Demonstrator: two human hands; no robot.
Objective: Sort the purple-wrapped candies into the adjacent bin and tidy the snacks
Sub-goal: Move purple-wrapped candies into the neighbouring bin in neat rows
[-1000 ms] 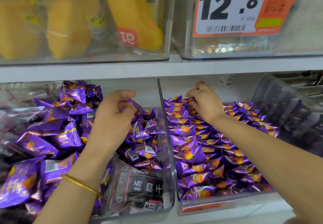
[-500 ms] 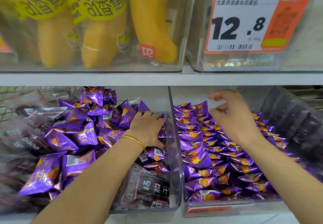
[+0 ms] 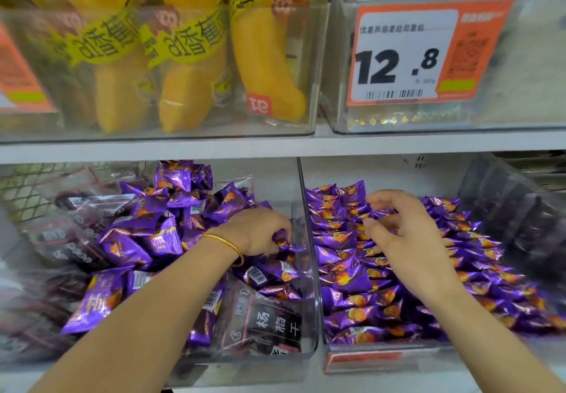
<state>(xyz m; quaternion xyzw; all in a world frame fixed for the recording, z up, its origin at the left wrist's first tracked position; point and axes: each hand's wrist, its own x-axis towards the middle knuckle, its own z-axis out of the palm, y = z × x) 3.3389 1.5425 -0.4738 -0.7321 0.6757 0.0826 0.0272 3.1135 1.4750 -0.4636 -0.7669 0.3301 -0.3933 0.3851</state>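
Head-height view down onto a shop shelf (image 3: pixel 275 145). Two clear bins sit side by side, parted by a clear divider wall (image 3: pixel 307 239).

Left of the divider, the left bin (image 3: pixel 245 360) holds a loose heap of purple-wrapped candies (image 3: pixel 147 236) mixed with dark packets (image 3: pixel 269 325) printed with white characters. Right of the divider, the right bin (image 3: pixel 367 359) holds only purple candies, lying in rough rows.

The left hand (image 3: pixel 257 233), with a gold bangle (image 3: pixel 228 244) at the wrist, reaches into the left bin just beside the divider. Its fingers are curled round a small purple candy (image 3: pixel 283 238). The right hand (image 3: pixel 404 230) hovers over the rows right of the divider, fingers loosely bent and spread, with nothing visibly held.

The step in hand looks like picking misplaced purple candies out of the mixed heap. The next move would likely call for lifting the gripped candy over the divider and setting it down among the rows, without dragging neighbours along.

Many purple candies remain left of the divider, so the sorting seems far from done.

Above the divider sit yellow banana-shaped snacks (image 3: pixel 190 86) and an orange price tag (image 3: pixel 407 58) reading 12.8. The left bin's far-left contents are blurred, and the left hand's fingertips are hidden among wrappers. How many candies it holds cannot be told.
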